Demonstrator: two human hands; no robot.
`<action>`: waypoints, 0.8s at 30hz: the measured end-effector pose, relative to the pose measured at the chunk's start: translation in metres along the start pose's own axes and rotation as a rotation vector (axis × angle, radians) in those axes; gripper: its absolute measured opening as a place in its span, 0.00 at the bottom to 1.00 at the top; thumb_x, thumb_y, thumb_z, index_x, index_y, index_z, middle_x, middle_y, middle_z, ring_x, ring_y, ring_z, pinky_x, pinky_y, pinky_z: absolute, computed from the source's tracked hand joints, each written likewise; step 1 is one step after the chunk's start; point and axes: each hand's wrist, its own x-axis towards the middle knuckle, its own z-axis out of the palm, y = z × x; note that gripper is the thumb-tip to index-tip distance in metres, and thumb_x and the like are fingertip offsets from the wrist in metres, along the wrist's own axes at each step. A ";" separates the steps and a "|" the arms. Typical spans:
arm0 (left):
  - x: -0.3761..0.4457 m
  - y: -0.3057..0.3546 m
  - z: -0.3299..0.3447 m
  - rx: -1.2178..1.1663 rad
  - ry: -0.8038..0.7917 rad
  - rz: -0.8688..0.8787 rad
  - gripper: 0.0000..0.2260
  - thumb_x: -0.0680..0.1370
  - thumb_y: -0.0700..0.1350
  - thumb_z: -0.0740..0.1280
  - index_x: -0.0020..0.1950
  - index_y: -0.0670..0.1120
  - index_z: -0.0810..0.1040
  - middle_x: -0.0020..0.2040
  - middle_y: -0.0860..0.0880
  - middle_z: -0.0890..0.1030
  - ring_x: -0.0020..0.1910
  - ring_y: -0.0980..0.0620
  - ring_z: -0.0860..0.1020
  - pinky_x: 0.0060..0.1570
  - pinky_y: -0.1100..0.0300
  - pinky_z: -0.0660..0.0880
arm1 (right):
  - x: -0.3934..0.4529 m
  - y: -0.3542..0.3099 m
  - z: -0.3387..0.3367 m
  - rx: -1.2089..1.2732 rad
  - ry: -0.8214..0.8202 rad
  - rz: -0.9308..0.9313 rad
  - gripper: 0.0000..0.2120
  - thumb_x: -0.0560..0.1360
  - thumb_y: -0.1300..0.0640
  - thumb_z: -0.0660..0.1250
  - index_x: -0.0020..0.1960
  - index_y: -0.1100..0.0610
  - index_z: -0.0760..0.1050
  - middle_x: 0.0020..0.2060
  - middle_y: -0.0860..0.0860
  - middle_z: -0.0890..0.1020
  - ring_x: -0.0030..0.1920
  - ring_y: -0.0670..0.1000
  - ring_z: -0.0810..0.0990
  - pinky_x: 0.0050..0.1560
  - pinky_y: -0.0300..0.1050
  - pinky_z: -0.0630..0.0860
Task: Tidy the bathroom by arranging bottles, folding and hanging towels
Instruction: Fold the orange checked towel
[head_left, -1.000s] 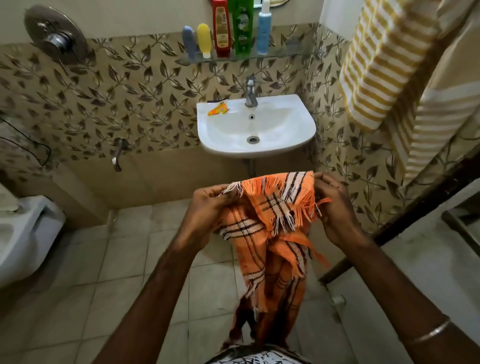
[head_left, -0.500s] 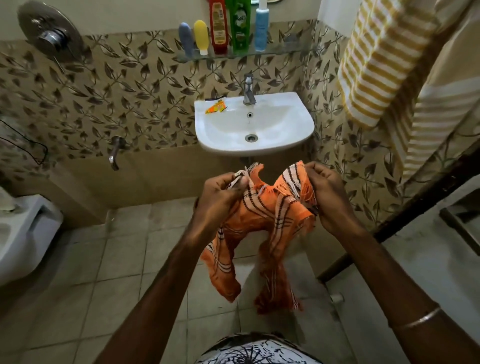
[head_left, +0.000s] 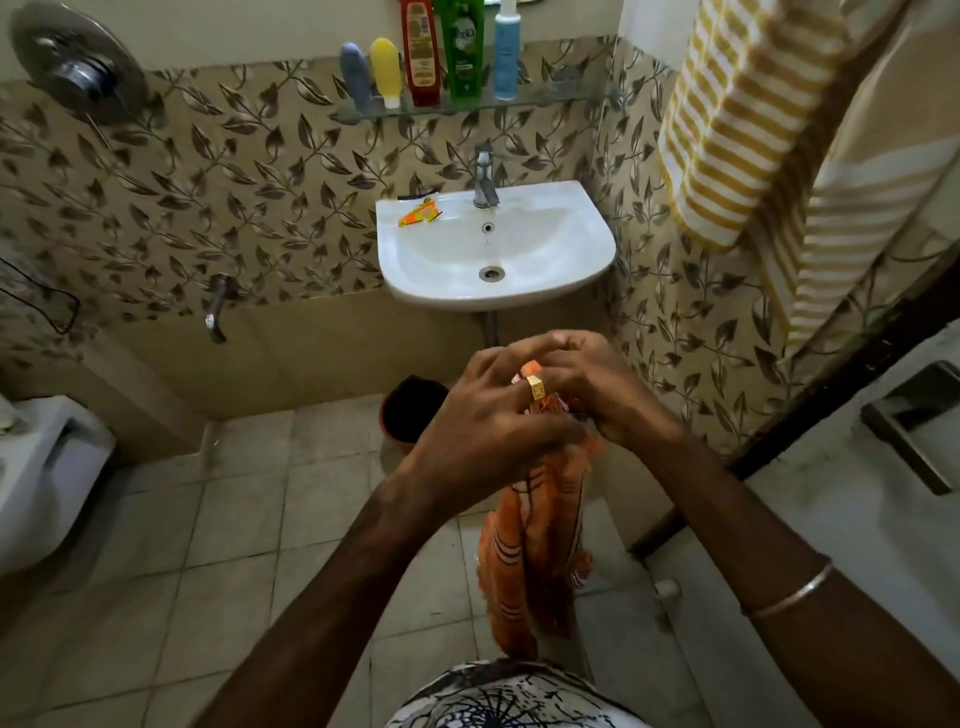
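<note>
Head view: both hands are held together below the white ceramic washbasin (head_left: 496, 249). The orange fringed towel with dark and white stripes (head_left: 535, 561) is bunched between them and hangs down from them toward the tiled floor. The left hand (head_left: 483, 415), with a gold ring on one finger, is laid over the top of the bunch, fingers curled around the cloth. The right hand (head_left: 602, 384) is pressed against it from the basin's right side, fingertips pinching the towel's top edge; the exact pinch is partly hidden by the left hand. A thin metal bangle (head_left: 789, 592) is worn on the right forearm.

Above the basin, a glass wall shelf (head_left: 550, 98) is seen with five bottles lined up: grey-blue tube (head_left: 356, 73), yellow tube (head_left: 386, 70), red bottle (head_left: 420, 52), green bottle (head_left: 461, 49), light blue bottle (head_left: 505, 54). An orange sachet (head_left: 420, 213) is lying on the basin's left rim. A yellow-and-white striped towel (head_left: 737, 119) is hung right of the basin. A dark red bucket (head_left: 410, 410) is placed on the floor below the basin, left of the hands.
</note>
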 end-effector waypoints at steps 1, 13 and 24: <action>0.000 -0.001 0.000 0.001 0.004 -0.013 0.06 0.75 0.48 0.72 0.50 0.50 0.85 0.59 0.47 0.83 0.67 0.44 0.74 0.58 0.44 0.73 | 0.001 0.002 0.000 -0.017 -0.015 0.003 0.09 0.79 0.60 0.67 0.49 0.68 0.78 0.38 0.62 0.81 0.38 0.60 0.81 0.35 0.47 0.77; 0.016 0.016 -0.013 -0.933 0.456 -1.100 0.06 0.76 0.37 0.71 0.52 0.44 0.83 0.42 0.47 0.86 0.37 0.52 0.84 0.32 0.59 0.79 | -0.015 0.031 -0.008 -0.091 -0.099 -0.194 0.05 0.74 0.59 0.69 0.47 0.56 0.82 0.45 0.51 0.85 0.47 0.49 0.83 0.47 0.42 0.80; 0.011 0.016 -0.008 -0.999 0.454 -1.279 0.07 0.77 0.38 0.70 0.54 0.44 0.83 0.46 0.45 0.86 0.44 0.48 0.86 0.44 0.54 0.83 | -0.050 0.042 0.015 -0.143 0.137 -0.370 0.10 0.74 0.56 0.74 0.53 0.54 0.78 0.43 0.49 0.82 0.45 0.46 0.83 0.45 0.42 0.81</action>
